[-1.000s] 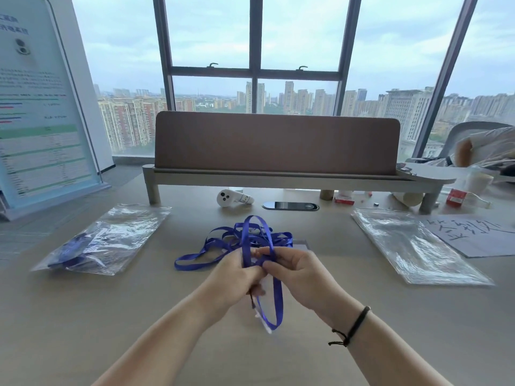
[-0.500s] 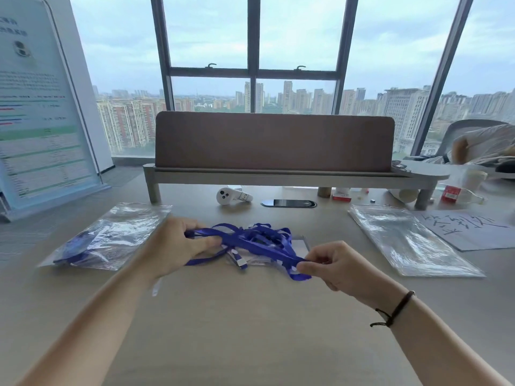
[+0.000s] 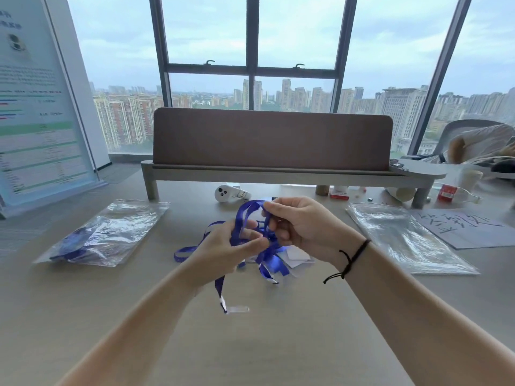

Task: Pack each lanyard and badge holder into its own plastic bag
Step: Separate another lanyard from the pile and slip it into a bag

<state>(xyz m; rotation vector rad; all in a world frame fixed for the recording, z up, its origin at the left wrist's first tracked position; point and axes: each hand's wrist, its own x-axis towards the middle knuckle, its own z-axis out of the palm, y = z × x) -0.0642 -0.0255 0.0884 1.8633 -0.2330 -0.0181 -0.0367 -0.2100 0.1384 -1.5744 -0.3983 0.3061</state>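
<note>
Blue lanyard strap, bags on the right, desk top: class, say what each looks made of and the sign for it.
Blue lanyard strap: woven fabric ribbon, probably; flat, limp, slight sheen.
Bags on the right: thin clear plastic film; glossy, crinkled, see-through.
Desk top: looks like matte laminate with pale wood grain; solid wood cannot be ruled out.

Both hands are working above the light wooden table [image 3: 278,344]. The left hand [image 3: 223,249] is gripping a blue ribbon lanyard [image 3: 242,218], and one end with a clear plastic clip [image 3: 237,309] is hanging under it. The right hand [image 3: 303,227], with a black cord bracelet [image 3: 351,260] on its wrist, is pinching a loop of the same lanyard a little higher. More blue ribbon is lying tangled on the table below the hands, beside a white badge holder [image 3: 298,257]. A clear plastic bag with a blue lanyard inside [image 3: 103,235] is lying at the left. A flat stack of clear plastic bags [image 3: 404,240] is lying at the right, touching a grey paper with handwriting [image 3: 468,227].
</note>
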